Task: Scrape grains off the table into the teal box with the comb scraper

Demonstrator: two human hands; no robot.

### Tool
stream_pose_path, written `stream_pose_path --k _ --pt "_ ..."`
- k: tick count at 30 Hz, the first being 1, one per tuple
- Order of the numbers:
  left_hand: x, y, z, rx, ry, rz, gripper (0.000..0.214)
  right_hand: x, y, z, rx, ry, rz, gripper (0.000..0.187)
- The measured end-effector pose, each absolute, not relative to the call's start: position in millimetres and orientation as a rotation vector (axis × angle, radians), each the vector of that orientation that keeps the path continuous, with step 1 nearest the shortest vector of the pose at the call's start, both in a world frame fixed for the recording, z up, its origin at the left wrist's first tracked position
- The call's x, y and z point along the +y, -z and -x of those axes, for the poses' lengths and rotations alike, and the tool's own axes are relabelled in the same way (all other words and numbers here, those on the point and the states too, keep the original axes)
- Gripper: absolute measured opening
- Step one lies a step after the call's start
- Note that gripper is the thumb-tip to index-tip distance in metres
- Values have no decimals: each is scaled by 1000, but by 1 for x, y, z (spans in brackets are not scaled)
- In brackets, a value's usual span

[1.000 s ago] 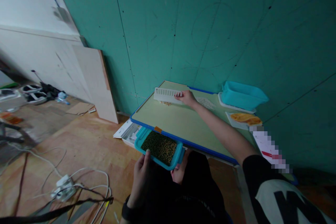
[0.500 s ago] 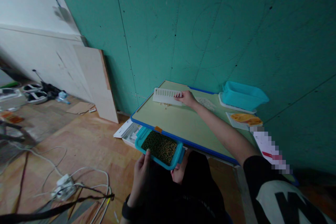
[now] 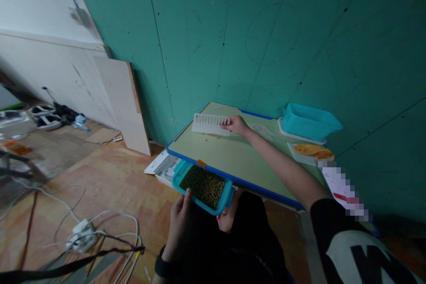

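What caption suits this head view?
Right hand holds a white slotted tray on the table; left hand grips a bean container.

There is one view only, from a camera worn on the person's head, so no second view shares any part of the scene. It looks forward and steeply down over the person's own lap and out across the bench (image 3: 229, 155) toward the teal wall (image 3: 266, 31) behind it. The left grip (image 3: 179, 222) sits close under the lens at the bottom of the frame, at the near edge of the bench. The right grip (image 3: 235, 125) lies well beyond it, at full reach by the bench's far edge, and appears small. The wide lens bends straight edges and takes in the wooden floor (image 3: 109, 182) to the left of both grips.
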State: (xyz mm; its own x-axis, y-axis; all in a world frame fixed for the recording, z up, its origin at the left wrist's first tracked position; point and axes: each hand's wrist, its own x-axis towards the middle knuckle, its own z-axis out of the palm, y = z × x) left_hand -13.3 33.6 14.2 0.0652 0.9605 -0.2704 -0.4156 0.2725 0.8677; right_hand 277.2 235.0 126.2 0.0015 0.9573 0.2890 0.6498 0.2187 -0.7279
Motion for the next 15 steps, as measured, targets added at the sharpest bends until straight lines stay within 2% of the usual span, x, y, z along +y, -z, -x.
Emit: stream_pose_path --k 15 --pt "34 -15 14 1024 -1178 -722 48 229 -126 -272 -1675 -733 1405 27"
